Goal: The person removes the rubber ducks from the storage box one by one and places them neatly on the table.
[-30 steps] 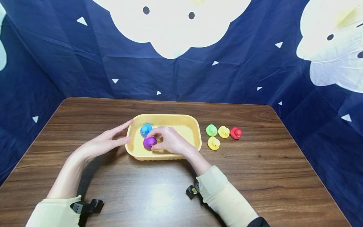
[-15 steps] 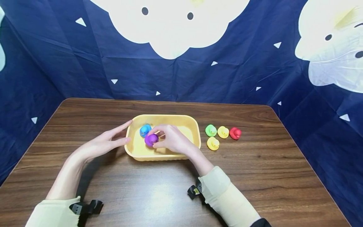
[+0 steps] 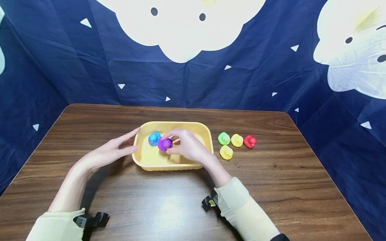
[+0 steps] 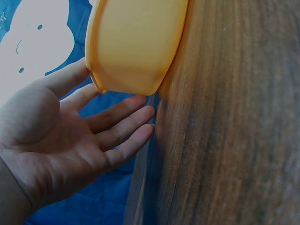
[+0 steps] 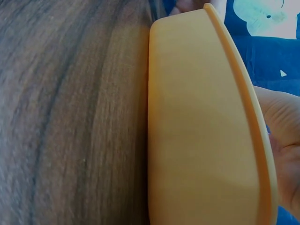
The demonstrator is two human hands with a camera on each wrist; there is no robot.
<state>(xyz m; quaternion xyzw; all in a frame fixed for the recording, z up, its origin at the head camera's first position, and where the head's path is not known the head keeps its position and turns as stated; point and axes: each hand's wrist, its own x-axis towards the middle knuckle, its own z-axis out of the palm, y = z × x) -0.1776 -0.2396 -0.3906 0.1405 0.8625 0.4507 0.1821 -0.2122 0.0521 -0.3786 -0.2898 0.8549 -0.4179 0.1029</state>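
Observation:
In the head view my right hand [image 3: 189, 144] pinches a purple rubber duck [image 3: 165, 144] between thumb and fingers, over the inside of a yellow plastic basin [image 3: 175, 166]. A blue rubber duck [image 3: 154, 138] sits in the basin just left of the purple one. My left hand [image 3: 110, 152] touches the basin's left end with its fingers stretched out; in the left wrist view that hand [image 4: 70, 126] shows thumb and fingertips at the basin's end wall [image 4: 136, 51]. The right wrist view has the basin's side [image 5: 201, 122] hiding most of the right hand [image 5: 283, 136] and the duck.
To the right of the basin, a green duck [image 3: 224, 138], a yellow duck [image 3: 237, 140] and a red duck [image 3: 249, 141] stand in a row on the wooden table [image 3: 286, 187]. Another yellow duck [image 3: 226, 152] stands in front of them. A blue printed cloth [image 3: 135, 77] hangs behind.
My right hand has moved the purple duck rightward and slightly toward the back of the basin, away from its spot near the blue duck. The left hand has stayed at the basin's end.

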